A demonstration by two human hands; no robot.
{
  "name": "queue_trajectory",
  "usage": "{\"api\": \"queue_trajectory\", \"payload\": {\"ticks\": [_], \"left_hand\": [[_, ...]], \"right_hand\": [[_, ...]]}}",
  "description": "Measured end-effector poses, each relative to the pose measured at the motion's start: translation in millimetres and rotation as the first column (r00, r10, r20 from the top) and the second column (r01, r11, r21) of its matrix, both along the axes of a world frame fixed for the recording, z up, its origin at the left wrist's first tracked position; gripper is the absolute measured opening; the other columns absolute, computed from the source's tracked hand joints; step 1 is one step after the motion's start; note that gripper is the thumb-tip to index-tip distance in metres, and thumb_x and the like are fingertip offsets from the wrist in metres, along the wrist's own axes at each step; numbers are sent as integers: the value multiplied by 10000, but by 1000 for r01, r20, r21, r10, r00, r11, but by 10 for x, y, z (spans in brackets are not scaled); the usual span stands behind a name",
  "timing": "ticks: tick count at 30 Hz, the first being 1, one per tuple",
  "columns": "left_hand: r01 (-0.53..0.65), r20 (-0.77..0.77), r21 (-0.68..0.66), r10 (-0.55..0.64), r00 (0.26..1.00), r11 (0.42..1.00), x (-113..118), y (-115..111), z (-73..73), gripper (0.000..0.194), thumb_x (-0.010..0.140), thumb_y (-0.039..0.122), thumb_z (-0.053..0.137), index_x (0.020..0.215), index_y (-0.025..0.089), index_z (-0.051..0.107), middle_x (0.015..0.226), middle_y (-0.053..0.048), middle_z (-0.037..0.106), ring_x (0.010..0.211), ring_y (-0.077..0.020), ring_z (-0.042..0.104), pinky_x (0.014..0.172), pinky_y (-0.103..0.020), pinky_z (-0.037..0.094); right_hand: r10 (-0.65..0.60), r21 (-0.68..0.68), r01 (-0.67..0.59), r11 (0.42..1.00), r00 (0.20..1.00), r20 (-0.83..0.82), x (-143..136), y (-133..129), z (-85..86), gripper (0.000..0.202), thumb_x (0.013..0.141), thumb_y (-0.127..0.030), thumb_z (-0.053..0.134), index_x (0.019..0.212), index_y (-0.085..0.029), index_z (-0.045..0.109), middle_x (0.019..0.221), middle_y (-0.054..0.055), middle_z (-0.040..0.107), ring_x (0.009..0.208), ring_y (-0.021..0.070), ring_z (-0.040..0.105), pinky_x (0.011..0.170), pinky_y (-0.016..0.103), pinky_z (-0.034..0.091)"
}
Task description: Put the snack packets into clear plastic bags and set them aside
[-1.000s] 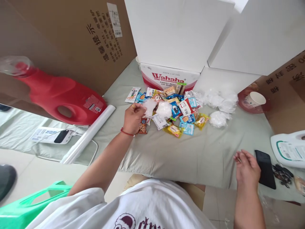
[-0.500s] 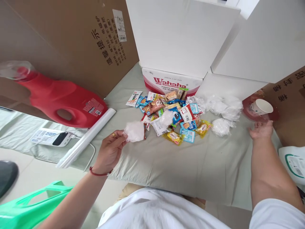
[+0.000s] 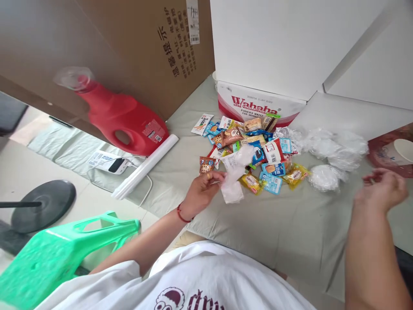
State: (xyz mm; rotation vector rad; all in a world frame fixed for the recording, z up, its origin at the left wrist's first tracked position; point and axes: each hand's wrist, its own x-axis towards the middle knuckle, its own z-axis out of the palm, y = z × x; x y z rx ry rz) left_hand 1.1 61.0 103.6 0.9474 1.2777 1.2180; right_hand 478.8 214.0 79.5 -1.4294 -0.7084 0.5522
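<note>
My left hand (image 3: 204,194) pinches the edge of a thin, soft white sheet (image 3: 232,192), perhaps cotton or tissue, hanging over the front of a heap of wrapped snacks (image 3: 258,144). A second white wad (image 3: 244,155) lies on the heap, behind the held sheet. At the right, my right hand (image 3: 385,187) is raised with its fingers curled together; anything in them is too blurred to make out. Just beyond it a white paper cup (image 3: 405,150) stands in a reddish container (image 3: 383,150). Crumpled clear plastic bundles (image 3: 325,177) lie between the snacks and this hand.
A white-and-red Wahaha carton (image 3: 258,107) backs the heap, with white panels above. To the left lie a red jug (image 3: 125,120), a white roll (image 3: 145,168) and a power strip (image 3: 108,162). A green stool (image 3: 64,245) stands on the floor.
The view has swung left. My right hand has drawn back from beside the cup, its fingers curling. The white sheet, earlier over a brown packet, now hangs nearer the heap, apart from that packet.
</note>
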Motion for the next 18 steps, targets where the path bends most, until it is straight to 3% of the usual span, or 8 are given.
{"api": "queue_trajectory", "payload": {"ticks": [1,3,5,6,8,12,14,18], "left_hand": [[31,-9,18,-31,999,999,68,12,-13,198,748,303,791,864,188,679,1051,-83,707,1054,-221,652,928,-347,540],[67,-6,42,-67,998,997,198,24,-40,284,749,299,804,968,196,657,1079,-85,683,1021,-212,655,902,-352,558],[83,-57,81,-79,995,993,306,16,-62,360,756,295,806,1061,211,635,1116,-84,654,987,-198,647,867,-344,573],[93,-108,112,-81,991,989,346,5,-70,383,762,290,802,1099,220,634,1141,-85,642,989,-197,642,869,-345,576],[123,-218,175,-84,972,977,389,-26,-78,361,785,293,781,1121,235,659,1174,-89,631,999,-202,637,873,-349,575],[97,-272,217,-35,962,971,325,-58,-100,187,815,387,762,882,214,737,1004,-76,661,874,-188,628,728,-303,531],[73,-173,120,-51,984,990,252,-34,-128,288,784,469,789,782,191,717,819,-43,632,719,-146,572,619,-266,457],[101,84,-139,-90,992,985,160,52,-198,450,700,592,814,741,178,644,588,47,489,499,-72,361,482,-231,271]], "right_hand": [[28,78,-30,996,999,30,-351,-231,39,172,846,-361,661,771,-232,577,971,88,642,734,150,525,624,317,418],[371,-16,-371,929,928,18,-1070,-717,90,263,812,-440,747,781,-206,630,858,66,664,643,126,526,610,302,449],[669,-192,-686,702,727,-152,-1721,-1136,85,400,830,-577,727,943,-193,707,967,101,713,741,175,623,609,306,508],[723,-206,-774,598,632,-278,-1988,-1297,61,493,806,-627,736,1063,-208,707,1065,115,720,824,207,657,625,318,538],[736,-173,-849,500,522,-431,-2362,-1512,-13,618,709,-617,831,1177,-245,679,1137,98,719,886,223,672,659,326,565],[671,-186,-815,549,562,-484,-2458,-1649,-136,504,646,-540,901,970,-200,719,821,23,701,703,145,593,616,257,491],[642,-228,-787,573,604,-473,-2292,-1665,-133,464,639,-540,904,856,-178,711,692,-4,639,624,117,525,568,234,429],[617,-295,-796,529,599,-510,-1952,-1754,-63,479,620,-556,905,799,-171,683,616,-28,567,524,93,432,490,227,336]]}}
